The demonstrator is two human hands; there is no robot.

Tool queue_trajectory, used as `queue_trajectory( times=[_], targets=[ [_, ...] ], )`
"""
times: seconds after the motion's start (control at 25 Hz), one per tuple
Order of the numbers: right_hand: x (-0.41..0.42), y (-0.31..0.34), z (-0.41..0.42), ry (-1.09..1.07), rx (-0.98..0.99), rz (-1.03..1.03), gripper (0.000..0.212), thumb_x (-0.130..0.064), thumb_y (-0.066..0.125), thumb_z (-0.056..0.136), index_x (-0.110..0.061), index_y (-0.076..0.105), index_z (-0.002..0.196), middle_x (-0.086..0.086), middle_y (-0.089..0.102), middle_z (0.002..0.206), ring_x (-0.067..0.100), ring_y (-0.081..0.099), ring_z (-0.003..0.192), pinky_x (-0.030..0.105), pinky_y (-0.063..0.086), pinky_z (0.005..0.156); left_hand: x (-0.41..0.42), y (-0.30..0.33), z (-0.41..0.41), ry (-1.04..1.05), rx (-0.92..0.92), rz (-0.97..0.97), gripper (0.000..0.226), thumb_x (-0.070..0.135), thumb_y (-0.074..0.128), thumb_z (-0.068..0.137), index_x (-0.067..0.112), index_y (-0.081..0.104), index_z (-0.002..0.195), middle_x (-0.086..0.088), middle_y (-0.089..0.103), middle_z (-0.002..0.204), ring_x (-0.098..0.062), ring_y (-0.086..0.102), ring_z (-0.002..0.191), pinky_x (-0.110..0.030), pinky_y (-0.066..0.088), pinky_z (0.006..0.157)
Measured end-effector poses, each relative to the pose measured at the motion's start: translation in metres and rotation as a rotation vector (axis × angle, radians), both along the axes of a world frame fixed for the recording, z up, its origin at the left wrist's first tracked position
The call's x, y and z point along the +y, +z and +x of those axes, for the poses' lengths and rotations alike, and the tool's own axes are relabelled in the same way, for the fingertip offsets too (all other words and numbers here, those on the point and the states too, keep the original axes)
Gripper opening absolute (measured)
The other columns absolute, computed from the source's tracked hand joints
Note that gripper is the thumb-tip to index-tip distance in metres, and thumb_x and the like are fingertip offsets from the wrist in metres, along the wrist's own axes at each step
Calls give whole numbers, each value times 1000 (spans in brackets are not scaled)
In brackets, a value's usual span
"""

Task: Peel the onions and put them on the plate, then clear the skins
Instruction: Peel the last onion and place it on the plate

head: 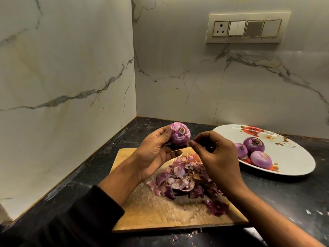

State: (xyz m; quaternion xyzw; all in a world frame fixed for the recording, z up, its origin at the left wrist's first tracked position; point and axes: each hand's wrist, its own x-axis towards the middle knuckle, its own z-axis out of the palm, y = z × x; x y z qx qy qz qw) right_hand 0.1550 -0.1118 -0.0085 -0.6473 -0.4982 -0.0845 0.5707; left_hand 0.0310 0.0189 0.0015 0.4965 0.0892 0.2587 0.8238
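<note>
My left hand [155, 152] grips a peeled purple onion [179, 133] and holds it up above the wooden cutting board [151, 211]. My right hand [217, 157] is just right of the onion, its thumb and fingertips pinched together at the onion's lower edge; whether a bit of skin is between them is too small to see. A heap of purple and brown onion skins [185, 180] lies on the board under both hands. Three peeled onions [253, 145] sit on a white oval plate [293, 161] with a flower print, to the right of the board.
The board and plate rest on a dark stone counter [293, 196] in a corner of two marble walls. A few skin scraps [175, 237] lie on the counter in front of the board. A switch panel [247, 28] is on the right wall.
</note>
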Motion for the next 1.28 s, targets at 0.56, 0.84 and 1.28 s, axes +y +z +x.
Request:
queue_trajectory(
  times=[0.56,0.84,1.28],
  targets=[
    [-2,2,0,19,-49,-32,14,-15,78,83,-18,69,94,-11,70,84,0,67,82,16,56,72,2,-1,1,47,8,51,41,32,54,90,10,60,123,-12,75,103,-23,73,87,-30,59,68],
    [0,-1,-1,-15,-102,20,22,-10,77,83,-21,71,101,-10,71,91,-1,67,87,11,53,73,2,-2,2,72,54,86,41,33,57,88,12,61,123,-14,74,106,-27,73,91,-30,60,66],
    [6,0,-1,-80,-83,76,17,0,77,82,-14,71,90,-5,67,87,5,65,80,14,54,68,-5,-6,4,52,97,267,39,31,64,84,19,62,121,-10,72,113,-28,71,100,-37,59,78]
  ],
)
